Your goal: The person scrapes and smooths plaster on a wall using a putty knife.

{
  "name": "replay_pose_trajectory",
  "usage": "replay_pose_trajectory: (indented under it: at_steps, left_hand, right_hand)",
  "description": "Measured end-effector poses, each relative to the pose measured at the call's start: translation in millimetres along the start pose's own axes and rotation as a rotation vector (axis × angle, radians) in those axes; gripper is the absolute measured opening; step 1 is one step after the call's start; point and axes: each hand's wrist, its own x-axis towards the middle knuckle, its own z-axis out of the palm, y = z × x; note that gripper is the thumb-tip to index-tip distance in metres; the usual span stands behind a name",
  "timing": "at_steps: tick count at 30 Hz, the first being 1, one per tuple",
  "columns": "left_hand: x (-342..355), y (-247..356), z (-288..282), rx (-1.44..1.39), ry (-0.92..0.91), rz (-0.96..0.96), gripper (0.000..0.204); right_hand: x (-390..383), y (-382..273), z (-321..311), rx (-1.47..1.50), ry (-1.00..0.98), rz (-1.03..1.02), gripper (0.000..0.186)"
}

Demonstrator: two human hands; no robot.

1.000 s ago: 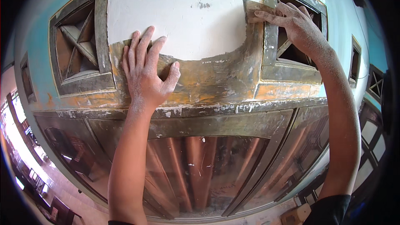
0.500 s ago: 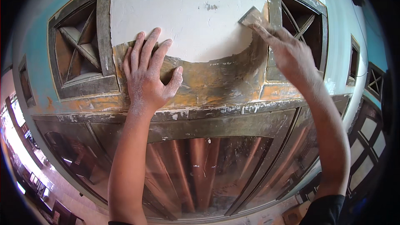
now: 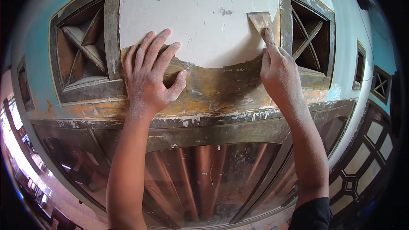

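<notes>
My left hand [image 3: 151,76], dusty with white powder, lies with fingers spread against the wall, over the ragged lower edge of a white-coated patch [image 3: 196,17]. My right hand [image 3: 279,74] is closed around a scraper [image 3: 260,21] with a flat, wide blade, angled up on the right side of the white patch. Below the patch is a band of bare, dark brown and ochre mottled surface [image 3: 217,85], with white flecks along the ledge under it.
Framed openings with crossed bars [image 3: 83,49] [image 3: 311,38] flank the patch. A glazed wooden frame [image 3: 213,136] with curtains behind it spans below. Turquoise paint [image 3: 40,76] covers the wall sides. A dark panelled door [image 3: 366,153] stands at lower right, with a bright doorway at far left.
My right hand and the scraper have moved left and down from the right-hand opening onto the white patch, the blade now turned upward. My left hand has shifted only slightly.
</notes>
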Motion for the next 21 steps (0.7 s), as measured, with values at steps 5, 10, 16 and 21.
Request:
replay_pose_trajectory:
  at_steps: [5,10,16,21]
  left_hand:
    - [-2.2,-0.3,-3.3,-0.004,-0.033,-0.008,0.056]
    - [-3.1,-1.0,0.7,-0.044,0.017,-0.024,0.052]
    - [-2.7,3.5,0.4,-0.046,0.009,-0.040,0.053]
    - [-3.0,-1.2,4.9,-0.067,0.056,-0.022,0.050]
  right_hand:
    - [-31.4,-21.7,15.0,0.055,0.076,0.058,0.050]
    - [12.2,-20.8,10.5,0.098,0.234,0.030,0.039]
    - [-13.0,-25.3,17.9,0.151,0.242,0.044,0.037]
    - [19.3,-27.5,5.8,0.066,0.133,0.186,0.038]
